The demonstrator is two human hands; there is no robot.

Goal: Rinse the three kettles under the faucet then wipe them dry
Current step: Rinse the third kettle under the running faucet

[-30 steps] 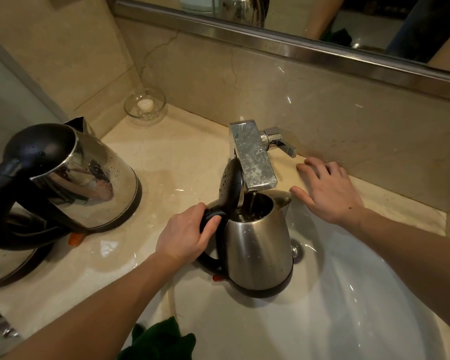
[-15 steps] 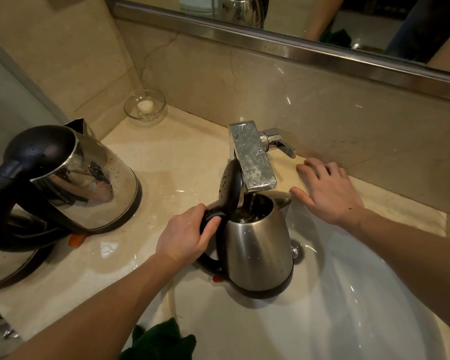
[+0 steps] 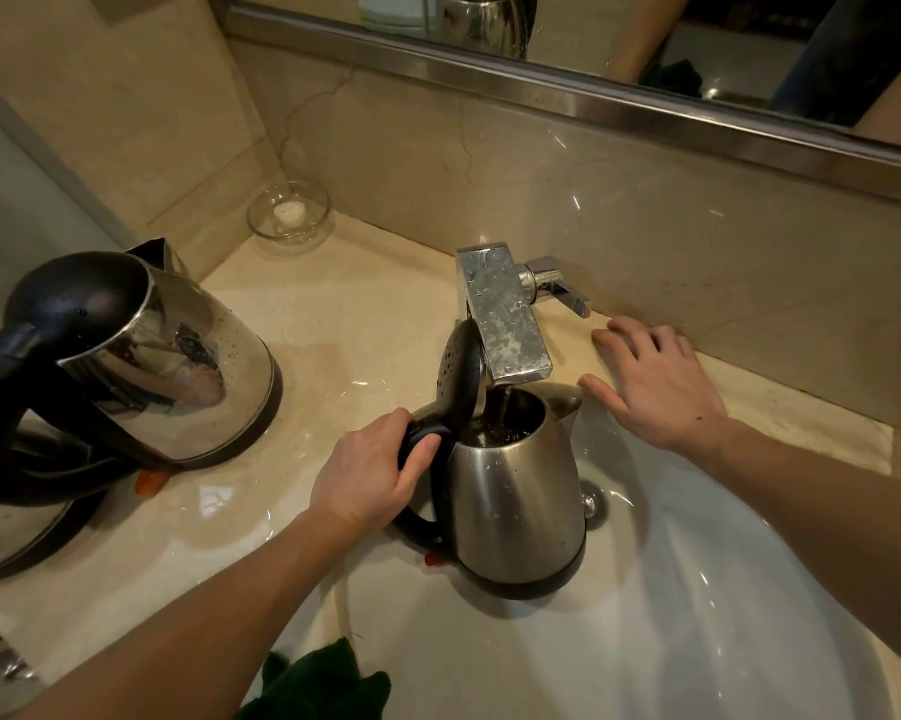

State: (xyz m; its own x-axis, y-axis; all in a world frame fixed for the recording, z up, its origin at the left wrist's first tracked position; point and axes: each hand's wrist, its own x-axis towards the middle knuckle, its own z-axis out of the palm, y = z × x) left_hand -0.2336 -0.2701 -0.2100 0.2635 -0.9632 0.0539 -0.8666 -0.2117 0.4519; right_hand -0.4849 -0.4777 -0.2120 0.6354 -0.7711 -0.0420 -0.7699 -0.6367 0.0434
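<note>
Kettle (image 3: pixel 516 491): under the faucet (image 3: pixel 500 319), lid up, being filled; handle gripped by left hand (image 3: pixel 370 475); right hand (image 3: pixel 656 387) laid spread on bench (image 3: pixel 334 324) right of faucet; second kettle (image 3: pixel 178 366) left of faucet, wet; wiping judged undone.

Beige marble wall (image 3: pixel 645 241) with a hairline crack; steel-framed mirror (image 3: pixel 578 33) above; glossy cream worktop (image 3: pixel 334 324) reflecting warm light; white basin (image 3: pixel 697 615); glass dish (image 3: pixel 288 216) in the corner
</note>
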